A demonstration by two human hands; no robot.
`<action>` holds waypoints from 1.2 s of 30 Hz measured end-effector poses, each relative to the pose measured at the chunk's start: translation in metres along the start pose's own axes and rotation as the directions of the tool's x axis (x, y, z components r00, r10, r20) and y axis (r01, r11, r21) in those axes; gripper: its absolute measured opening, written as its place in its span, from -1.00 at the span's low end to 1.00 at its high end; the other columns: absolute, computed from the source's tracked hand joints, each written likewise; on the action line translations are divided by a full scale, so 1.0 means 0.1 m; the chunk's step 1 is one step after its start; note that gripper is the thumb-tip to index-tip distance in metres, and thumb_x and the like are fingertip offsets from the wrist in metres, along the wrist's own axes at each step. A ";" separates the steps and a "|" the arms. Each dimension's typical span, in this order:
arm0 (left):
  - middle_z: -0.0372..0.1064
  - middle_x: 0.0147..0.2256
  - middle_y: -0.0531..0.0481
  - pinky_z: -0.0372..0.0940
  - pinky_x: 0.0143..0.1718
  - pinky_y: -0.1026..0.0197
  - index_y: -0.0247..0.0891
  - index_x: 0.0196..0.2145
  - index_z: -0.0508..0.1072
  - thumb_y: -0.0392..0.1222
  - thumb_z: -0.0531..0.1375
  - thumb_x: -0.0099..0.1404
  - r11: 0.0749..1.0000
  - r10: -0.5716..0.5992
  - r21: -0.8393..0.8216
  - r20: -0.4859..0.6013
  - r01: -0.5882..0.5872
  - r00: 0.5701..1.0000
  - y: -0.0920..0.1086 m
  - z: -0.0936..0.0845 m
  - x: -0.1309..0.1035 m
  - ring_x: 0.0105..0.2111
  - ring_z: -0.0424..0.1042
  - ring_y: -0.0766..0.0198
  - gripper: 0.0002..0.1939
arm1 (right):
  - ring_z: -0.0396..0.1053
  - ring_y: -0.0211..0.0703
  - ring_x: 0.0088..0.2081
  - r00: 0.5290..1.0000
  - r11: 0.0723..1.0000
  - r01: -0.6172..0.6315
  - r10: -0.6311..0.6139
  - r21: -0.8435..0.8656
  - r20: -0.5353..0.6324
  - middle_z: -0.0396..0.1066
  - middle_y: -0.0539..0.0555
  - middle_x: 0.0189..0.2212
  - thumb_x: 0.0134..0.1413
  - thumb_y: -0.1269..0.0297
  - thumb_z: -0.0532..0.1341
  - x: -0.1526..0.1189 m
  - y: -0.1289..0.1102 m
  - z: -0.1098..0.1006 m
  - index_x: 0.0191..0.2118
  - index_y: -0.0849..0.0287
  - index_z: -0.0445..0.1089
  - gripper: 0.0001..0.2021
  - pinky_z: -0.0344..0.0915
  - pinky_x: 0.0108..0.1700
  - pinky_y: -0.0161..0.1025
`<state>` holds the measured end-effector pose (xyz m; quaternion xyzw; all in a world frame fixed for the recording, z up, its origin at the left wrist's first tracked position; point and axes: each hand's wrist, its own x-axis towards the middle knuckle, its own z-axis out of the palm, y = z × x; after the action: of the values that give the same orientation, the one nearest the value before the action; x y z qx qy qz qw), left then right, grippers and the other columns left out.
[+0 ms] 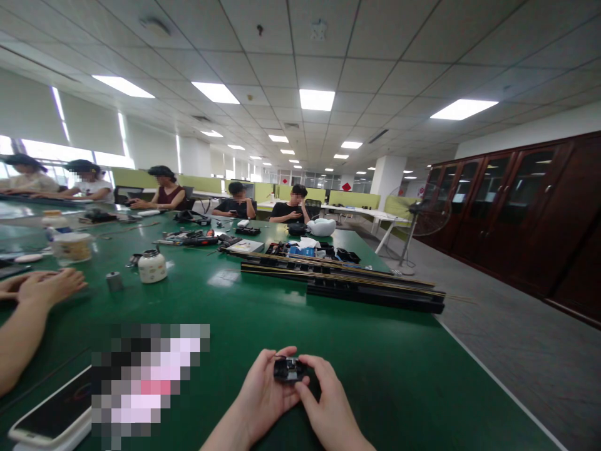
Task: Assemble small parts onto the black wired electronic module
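Just above the green table (197, 376), near its front edge, I hold a small black device with shiny metal parts (288, 369) between both hands. My left hand (265, 391) cradles it from the left and below, fingers curled round it. From the right side my right hand (323, 391) grips it between thumb and fingers. What exactly the device is I cannot make out. Part of its underside is hidden by the fingers.
Long black rails with thin brass-coloured rods (366, 288) lie to the front right. A cream jar (153, 266) and a grey metal cylinder (113, 281) stand left. A phone (54, 404) lies at lower left, near another person's hands (47, 288). Several people sit beyond.
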<state>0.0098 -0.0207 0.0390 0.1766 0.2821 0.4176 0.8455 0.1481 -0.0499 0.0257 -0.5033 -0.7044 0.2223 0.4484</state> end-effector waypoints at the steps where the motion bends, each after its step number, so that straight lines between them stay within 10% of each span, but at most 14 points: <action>1: 0.41 -0.41 -0.09 0.18 -0.32 0.17 -0.23 -0.18 0.20 -0.10 -0.01 0.15 1.000 0.001 0.002 -0.002 -0.001 1.000 0.00 0.00 0.00 -0.46 0.44 0.15 -0.71 | 0.27 -0.11 -0.06 1.000 1.000 0.001 -0.001 0.003 -0.001 0.34 0.07 -0.15 -0.07 0.45 0.11 0.00 0.00 0.00 -0.11 0.07 0.30 -0.67 0.20 0.00 -0.15; 36: 0.43 -0.52 -0.04 0.19 -0.47 0.24 -0.26 -0.33 0.34 -0.06 0.03 0.17 1.000 0.000 -0.026 -0.026 0.000 1.000 -0.01 -0.01 0.02 -0.48 0.45 0.16 -0.76 | 0.22 -0.07 0.00 0.994 0.988 0.095 -0.101 -0.118 -0.041 0.30 0.08 -0.08 -0.15 0.45 0.18 -0.01 -0.02 0.03 -0.23 -0.01 0.40 -0.70 0.20 0.02 -0.10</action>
<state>0.0108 -0.0200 0.0372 0.1601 0.2876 0.4234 0.8440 0.1448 -0.0511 0.0257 -0.4984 -0.7293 0.1467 0.4452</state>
